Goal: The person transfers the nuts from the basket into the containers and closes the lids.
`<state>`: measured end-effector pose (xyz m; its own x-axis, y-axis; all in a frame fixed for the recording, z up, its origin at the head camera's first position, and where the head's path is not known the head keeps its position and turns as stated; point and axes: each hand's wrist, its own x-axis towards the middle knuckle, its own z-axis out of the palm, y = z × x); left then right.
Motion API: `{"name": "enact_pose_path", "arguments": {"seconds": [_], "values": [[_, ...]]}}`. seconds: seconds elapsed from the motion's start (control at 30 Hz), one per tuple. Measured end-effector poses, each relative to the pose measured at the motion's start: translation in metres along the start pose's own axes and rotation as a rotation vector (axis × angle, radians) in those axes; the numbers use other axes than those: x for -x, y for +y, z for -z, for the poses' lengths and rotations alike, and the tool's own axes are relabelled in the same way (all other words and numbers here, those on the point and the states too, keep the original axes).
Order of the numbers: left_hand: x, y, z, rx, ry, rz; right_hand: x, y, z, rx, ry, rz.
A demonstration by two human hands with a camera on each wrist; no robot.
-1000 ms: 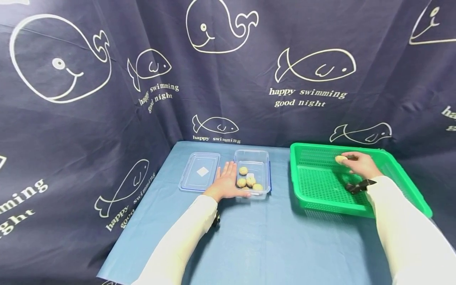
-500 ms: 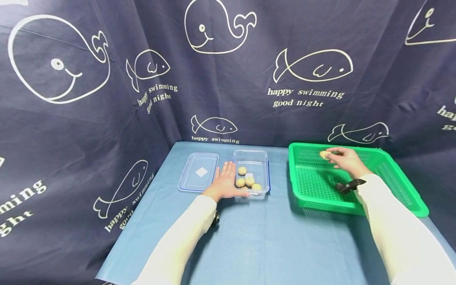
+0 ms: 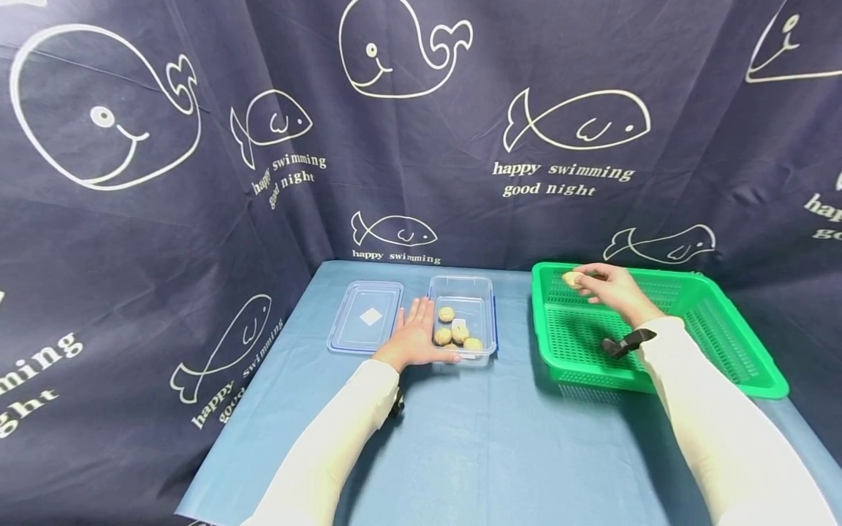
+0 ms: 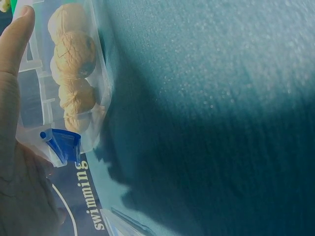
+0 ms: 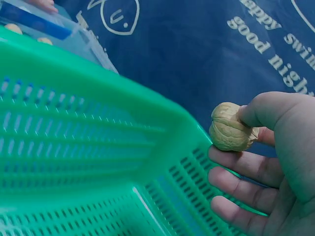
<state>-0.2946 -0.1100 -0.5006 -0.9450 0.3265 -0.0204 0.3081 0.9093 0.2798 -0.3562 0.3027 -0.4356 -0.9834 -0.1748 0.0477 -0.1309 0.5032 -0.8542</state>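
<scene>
A walnut (image 5: 231, 127) is pinched between the thumb and fingers of my right hand (image 3: 612, 291), over the back left part of the green plastic basket (image 3: 549, 351). My left hand (image 3: 416, 340) lies with straight fingers along the left side and near corner of a clear plastic box (image 3: 483, 301). Inside that box several walnuts (image 3: 460, 334) are gathered toward the near end, around a small white patch. The left wrist view shows walnuts (image 4: 75, 53) through the box wall, a blue clip (image 4: 63, 145) on it, and my thumb beside them.
A clear lid (image 3: 358, 314) with a blue edge and a white diamond label lies left of the box on the blue tablecloth (image 3: 473, 453). Behind the table hangs a dark blue curtain (image 3: 460, 197) printed with fish and whales. The basket's rim stands between the right hand and the box.
My right hand has moved left and slightly up with the walnut, from the middle of the basket toward its back left corner. The left hand and the box stay in place.
</scene>
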Motion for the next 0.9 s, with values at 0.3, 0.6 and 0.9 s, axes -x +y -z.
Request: {"name": "enact_pose_path", "arguments": {"seconds": [0.3,0.6,0.9], "values": [[0.001,0.000,0.002,0.016,-0.006,-0.003,-0.005,-0.015,-0.020,-0.069,-0.018,-0.006],[-0.001,-0.001,-0.001,0.011,-0.019,0.008,-0.006,-0.037,-0.042,-0.104,-0.045,0.022],[-0.002,-0.002,-0.002,0.001,-0.022,0.010,-0.010,-0.051,-0.064,-0.115,-0.080,0.063]]}}
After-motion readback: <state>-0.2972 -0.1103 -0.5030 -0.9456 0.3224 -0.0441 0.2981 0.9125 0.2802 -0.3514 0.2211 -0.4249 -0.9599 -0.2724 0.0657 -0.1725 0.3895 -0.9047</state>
